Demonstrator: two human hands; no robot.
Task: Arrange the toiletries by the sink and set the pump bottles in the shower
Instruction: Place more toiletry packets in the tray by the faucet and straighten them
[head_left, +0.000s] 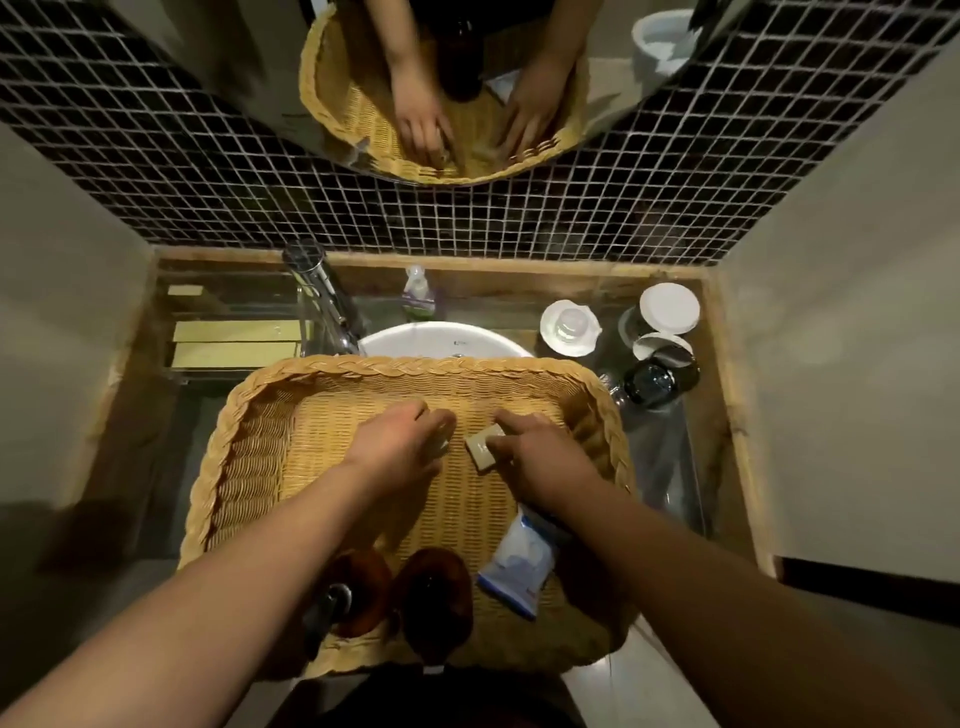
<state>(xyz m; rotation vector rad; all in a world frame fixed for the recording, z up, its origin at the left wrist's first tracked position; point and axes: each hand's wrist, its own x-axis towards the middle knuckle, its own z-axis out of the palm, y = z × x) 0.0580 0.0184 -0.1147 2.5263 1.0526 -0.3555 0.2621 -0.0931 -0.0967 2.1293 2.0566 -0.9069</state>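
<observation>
A basket (249, 415) sits over the sink (441, 338), hiding most of the bowl; both hands reach into it. The right hand (540, 457) pinches a small beige soap (480, 451) between thumb and forefinger, near the middle of the basket; whether the soap touches the weave is unclear. The left hand (400, 441) is just beside it, fingers curled downward; something pale shows under them, blurred, and I cannot tell whether it is held. Two amber bottles (436, 592) stand at the basket's near edge; the left forearm covers part of one, its pump blurred. A white-and-blue packet (519, 566) lies beside them, its far end under the right forearm.
</observation>
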